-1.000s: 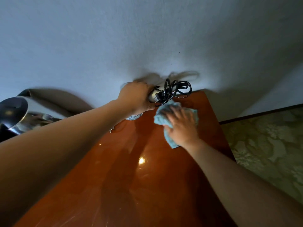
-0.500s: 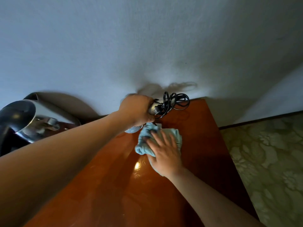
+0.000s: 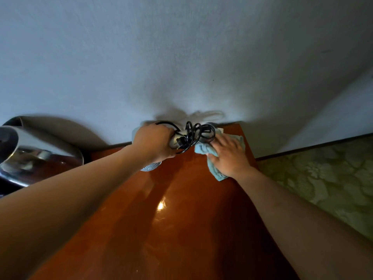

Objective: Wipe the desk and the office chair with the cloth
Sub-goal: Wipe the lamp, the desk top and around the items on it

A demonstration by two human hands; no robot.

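The glossy brown desk (image 3: 171,229) runs away from me to the white wall. A light blue cloth (image 3: 203,149) lies crumpled at the desk's far right corner. My right hand (image 3: 228,156) presses on it with fingers spread flat. My left hand (image 3: 155,143) grips a white hair dryer (image 3: 150,166) and holds it just above the desk near the wall. Its black cord (image 3: 193,136) hangs bundled between my two hands. No office chair is in view.
A steel kettle (image 3: 30,152) stands at the left on the desk's back edge. The white wall (image 3: 181,57) closes off the far side. To the right the desk edge drops to a green patterned floor (image 3: 323,178).
My right hand slid the cloth from the middle of the desk back toward the far right corner by the wall. The left hand kept the hair dryer lifted in about the same spot.
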